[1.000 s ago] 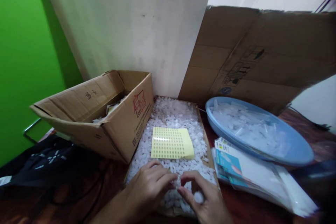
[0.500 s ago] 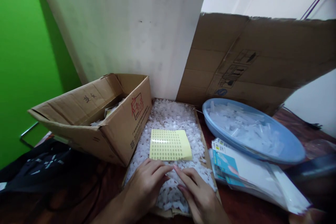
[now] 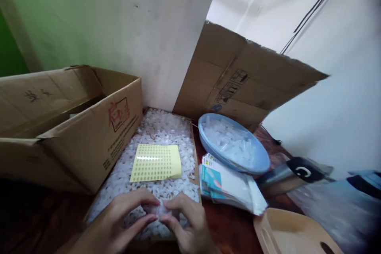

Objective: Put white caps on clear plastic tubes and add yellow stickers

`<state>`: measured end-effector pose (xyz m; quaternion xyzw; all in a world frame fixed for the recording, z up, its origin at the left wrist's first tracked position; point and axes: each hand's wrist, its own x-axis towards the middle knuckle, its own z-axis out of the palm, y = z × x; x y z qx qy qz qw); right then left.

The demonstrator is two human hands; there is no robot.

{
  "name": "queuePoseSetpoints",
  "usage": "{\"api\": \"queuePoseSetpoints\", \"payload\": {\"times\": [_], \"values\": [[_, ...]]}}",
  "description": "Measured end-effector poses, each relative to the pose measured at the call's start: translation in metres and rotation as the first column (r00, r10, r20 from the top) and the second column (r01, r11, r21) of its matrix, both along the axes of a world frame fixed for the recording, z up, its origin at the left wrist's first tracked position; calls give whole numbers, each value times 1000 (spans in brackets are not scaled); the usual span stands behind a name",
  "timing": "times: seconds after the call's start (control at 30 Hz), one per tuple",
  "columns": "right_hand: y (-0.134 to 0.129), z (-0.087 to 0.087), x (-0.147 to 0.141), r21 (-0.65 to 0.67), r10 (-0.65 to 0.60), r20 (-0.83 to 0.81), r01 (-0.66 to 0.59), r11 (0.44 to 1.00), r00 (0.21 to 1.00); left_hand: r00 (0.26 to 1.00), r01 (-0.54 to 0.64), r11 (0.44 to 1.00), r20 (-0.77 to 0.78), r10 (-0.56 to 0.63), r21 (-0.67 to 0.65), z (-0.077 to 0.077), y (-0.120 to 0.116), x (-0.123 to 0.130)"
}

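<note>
Between the fingertips of both hands is a small translucent white piece. My left hand pinches its left side with thumb and forefinger, and my right hand pinches its right side. Both are over a shallow cardboard tray filled with small white pieces. A yellow sheet of small printed stickers lies on those pieces, just beyond my fingers.
An open cardboard box stands at the left. Right of the tray are a blue basin of clear pieces, a stack of cards and packets, and a beige plastic container. A cardboard panel leans behind.
The view has swung to the right, bringing the beige container into sight. The fingertips of both hands have come together around the small piece, which now shows more clearly.
</note>
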<state>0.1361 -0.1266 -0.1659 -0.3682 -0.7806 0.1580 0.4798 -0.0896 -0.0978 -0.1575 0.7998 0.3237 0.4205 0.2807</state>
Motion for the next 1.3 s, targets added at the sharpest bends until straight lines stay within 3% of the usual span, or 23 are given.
{"api": "queuePoseSetpoints", "payload": {"times": [0.13, 0.23, 0.3, 0.43, 0.5, 0.57, 0.67, 0.73, 0.8, 0.87, 0.93, 1.0, 1.13, 1.2, 1.3], "values": [[-4, -11, 4, -225, -19, 98, 41, 974, 995, 994, 107, 994, 32, -106, -23, 7, -1, 1], [-8, -19, 6, -315, -40, 70, 61, 947, 997, 990, 139, 981, 39, -135, -132, 13, -3, 4], [-8, -21, 4, -280, -89, 36, 95, 955, 995, 992, 120, 971, 52, -112, -206, 13, -2, 6], [-2, -13, 2, -127, -137, -36, 131, 983, 990, 993, -61, 953, 78, 88, -298, 7, 0, 6], [-2, -8, 3, -147, -129, -54, 119, 982, 990, 986, -119, 949, 81, 148, -291, 4, 0, 5], [-4, -4, 4, -248, -135, -53, 118, 962, 989, 986, -112, 963, 92, 138, -244, 4, -1, 4], [-7, -1, 5, -466, -129, -48, 92, 880, 991, 989, -60, 989, 129, 78, -137, 3, -1, 3], [-6, 1, 5, -531, -100, -49, 59, 845, 994, 985, -74, 994, 147, 86, -83, 1, 1, 3], [-2, 2, 5, -427, -71, -23, 55, 903, 997, 980, -122, 990, 147, 132, -72, -2, 3, 4], [0, 3, 5, -226, -48, 21, 52, 973, 999, 980, -139, 988, 135, 148, -74, -3, 4, 5], [0, 3, 6, -115, -45, 49, 50, 992, 998, 986, -101, 994, 129, 106, -42, -3, 4, 6], [-2, 2, 7, -181, -66, 49, 73, 981, 997, 990, -48, 998, 134, 42, 42, -3, 3, 7], [-9, 1, 6, -427, -112, 58, 126, 895, 992, 993, 27, 993, 111, -40, 117, -2, 1, 5], [-10, 2, 5, -400, -125, 56, 137, 906, 991, 995, 20, 999, 100, -24, 39, 1, 1, 4], [-7, 0, 5, -196, -119, 0, 117, 974, 993, 996, -18, 977, 85, 36, -212, 6, 1, 4]]}}
